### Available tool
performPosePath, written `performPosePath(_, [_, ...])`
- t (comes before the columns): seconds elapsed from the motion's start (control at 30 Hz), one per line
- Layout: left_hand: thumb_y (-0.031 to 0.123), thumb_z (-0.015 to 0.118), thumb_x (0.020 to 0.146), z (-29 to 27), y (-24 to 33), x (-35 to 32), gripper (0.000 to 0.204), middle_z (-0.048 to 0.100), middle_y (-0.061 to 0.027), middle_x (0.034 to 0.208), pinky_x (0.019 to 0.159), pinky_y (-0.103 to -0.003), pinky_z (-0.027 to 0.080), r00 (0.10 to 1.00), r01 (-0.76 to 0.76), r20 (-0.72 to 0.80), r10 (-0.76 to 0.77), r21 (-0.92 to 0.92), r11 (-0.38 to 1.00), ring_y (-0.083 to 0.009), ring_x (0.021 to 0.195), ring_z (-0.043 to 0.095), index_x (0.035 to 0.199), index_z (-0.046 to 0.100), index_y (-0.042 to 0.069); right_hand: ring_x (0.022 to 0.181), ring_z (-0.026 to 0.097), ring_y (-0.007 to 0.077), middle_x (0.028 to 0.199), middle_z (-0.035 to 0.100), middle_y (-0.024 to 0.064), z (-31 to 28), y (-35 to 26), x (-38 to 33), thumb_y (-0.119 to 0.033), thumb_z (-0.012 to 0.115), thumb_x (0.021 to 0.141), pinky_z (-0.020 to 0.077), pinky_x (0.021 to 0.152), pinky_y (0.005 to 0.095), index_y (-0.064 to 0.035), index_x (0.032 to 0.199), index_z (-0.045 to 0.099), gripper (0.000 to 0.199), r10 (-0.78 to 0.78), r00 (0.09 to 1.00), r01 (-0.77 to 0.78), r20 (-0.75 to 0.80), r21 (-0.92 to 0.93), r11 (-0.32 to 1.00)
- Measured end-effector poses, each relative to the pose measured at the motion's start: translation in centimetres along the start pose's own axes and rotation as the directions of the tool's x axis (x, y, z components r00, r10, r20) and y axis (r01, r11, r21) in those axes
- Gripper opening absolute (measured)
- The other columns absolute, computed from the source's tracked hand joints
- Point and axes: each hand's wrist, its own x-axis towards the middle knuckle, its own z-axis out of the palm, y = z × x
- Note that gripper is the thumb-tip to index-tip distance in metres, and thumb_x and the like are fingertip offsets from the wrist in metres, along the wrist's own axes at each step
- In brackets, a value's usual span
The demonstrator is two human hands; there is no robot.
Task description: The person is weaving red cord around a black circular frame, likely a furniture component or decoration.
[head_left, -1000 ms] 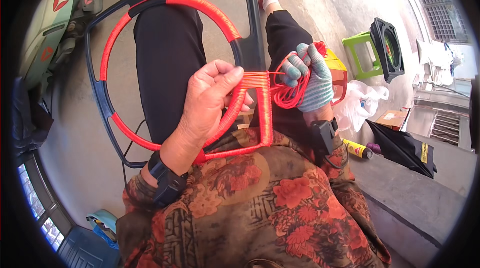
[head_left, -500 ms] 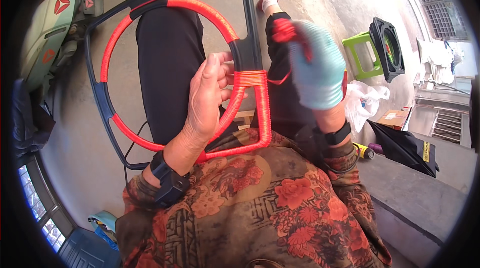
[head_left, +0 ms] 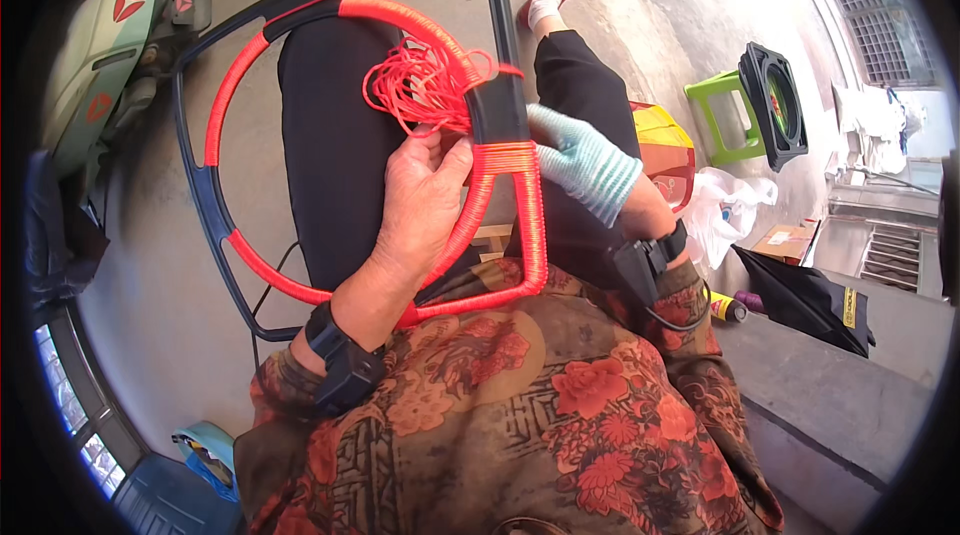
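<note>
Across my lap lies a black plastic frame (head_left: 497,5) with a round inner ring (head_left: 213,125), much of it wound tightly in red cord. A loose bundle of red cord (head_left: 420,83) sits inside the ring, against the unwound black section at its right. My bare left hand (head_left: 420,200) is closed at the bottom of this bundle, thumb beside the frame. My right hand (head_left: 592,165), in a light blue striped glove, reaches to the frame's right bar with fingers stretched out. Its fingertips are partly hidden behind the bar. A strand of cord crosses the bar above the windings.
To the right stand a green stool (head_left: 715,120) with a black square frame (head_left: 775,105) against it, a white plastic bag (head_left: 725,210) and a black umbrella-like bundle (head_left: 805,295). A red and yellow container (head_left: 662,150) is beside my right leg. A scooter-like vehicle (head_left: 110,65) is at left.
My right hand has come down and left to the frame's bar. The red cord bundle it carried is now inside the ring, and my left fingers have closed at it.
</note>
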Motion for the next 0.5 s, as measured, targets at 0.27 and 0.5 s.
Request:
performPosePath(0.27, [0.021,0.051,0.099,-0.4,0.6,0.1,0.031,0.064,-0.0068,0.107,0.079,-0.029,0.052,0.981,0.18,0.089,-0.17,-0.123,0.976,-0.0117,0.091,0.063,0.122,0.053,0.0,0.096,0.064,0.0223,0.114,0.064,0.0142,-2.9,0.7,-1.2,-0.022,0.056,0.089,0.0492,0.092,0.0379,-0.0019,0.108,0.063,0.028,-0.154,0.929,0.35,-0.336,0.666,0.659])
performPosePath(0.5, [0.014,0.054,0.097,0.4,0.8,-0.2,0.031,0.063,-0.0087,0.111,0.083,-0.031,0.053,0.991,0.049,0.126,-0.031,-0.143,0.989,-0.0137,0.095,0.064,0.124,0.049,-0.002,0.081,0.053,0.0169,0.091,0.053,0.0072,-7.2,0.7,-4.1,-0.029,0.059,0.094,0.0478,0.08,0.0336,0.0046,0.123,0.048,0.046,-0.149,0.898,0.438,-0.414,0.874,0.212])
